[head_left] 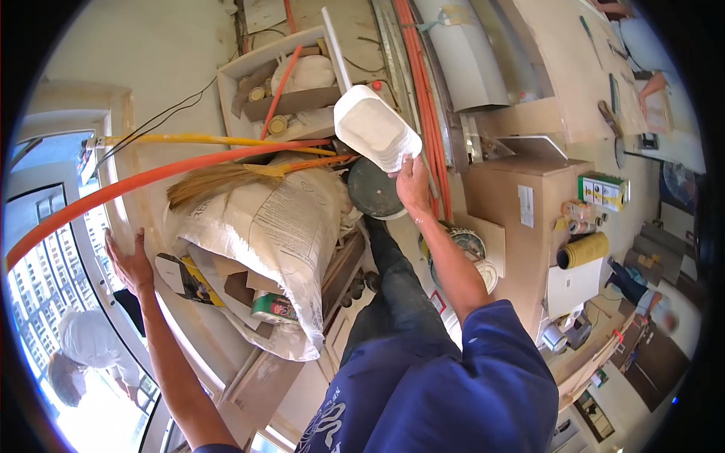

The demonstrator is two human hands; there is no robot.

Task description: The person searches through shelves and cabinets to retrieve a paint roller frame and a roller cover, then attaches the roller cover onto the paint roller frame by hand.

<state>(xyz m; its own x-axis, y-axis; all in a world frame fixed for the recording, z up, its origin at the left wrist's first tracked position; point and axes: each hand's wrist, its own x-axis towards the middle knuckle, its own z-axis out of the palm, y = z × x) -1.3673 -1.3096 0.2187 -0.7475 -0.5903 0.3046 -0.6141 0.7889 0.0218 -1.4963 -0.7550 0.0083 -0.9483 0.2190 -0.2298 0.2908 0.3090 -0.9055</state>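
My right hand (412, 183) grips the near edge of a white, shallow, tub-like plastic pan (370, 124) with ridged sides. A white rod (335, 45) meets the pan's far edge; I cannot tell whether the two are joined. Below the pan is a bucket with a dark round top (374, 190). My left hand (130, 260) has its fingers spread and holds nothing, beside the frame of the glass door. To its right, a straw broom (219, 183) lies over a large white woven sack (264, 219).
A thick orange pipe (151, 179) and a yellow pole (189, 140) cross the left side. A wooden box (226, 83) holds tins and scraps. At right stand a cardboard box (498, 192) and a yellow roll (587, 251). Another person (94, 347) is beyond the glass; others are at right.
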